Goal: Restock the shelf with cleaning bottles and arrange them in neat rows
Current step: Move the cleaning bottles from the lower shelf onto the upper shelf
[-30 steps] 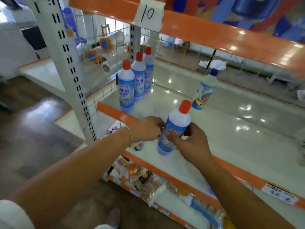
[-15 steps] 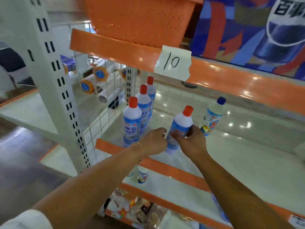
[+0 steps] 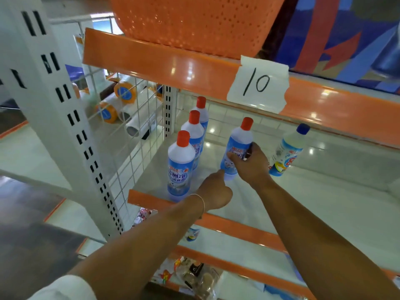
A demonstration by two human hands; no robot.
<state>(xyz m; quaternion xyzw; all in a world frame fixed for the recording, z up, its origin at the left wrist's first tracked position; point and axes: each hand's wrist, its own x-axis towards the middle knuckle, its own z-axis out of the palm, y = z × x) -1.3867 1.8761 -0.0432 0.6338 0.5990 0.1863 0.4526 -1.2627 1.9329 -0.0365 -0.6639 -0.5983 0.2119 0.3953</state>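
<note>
A perforated orange plastic basket [image 3: 194, 22] sat on the upper level. A white paper label marked "10" [image 3: 258, 83] was stuck to an orange rail. Behind a white wire-grid divider [image 3: 138, 135] lay orange-capped film rolls [image 3: 121, 100]. Packaged snacks [image 3: 194, 276] lay below.

glossy white shelf with an orange front lip [image 3: 238, 227] has four red-capped white bottles [image 3: 181, 167] and one blue-capped white bottle [image 3: 286, 152] standing on it

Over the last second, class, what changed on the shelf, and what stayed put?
The red-capped bottle moved inward from the shelf's front edge, gripped by the right hand. The left hand released it; one finger touches its base. The row of three and the blue-capped bottle stayed.
</note>
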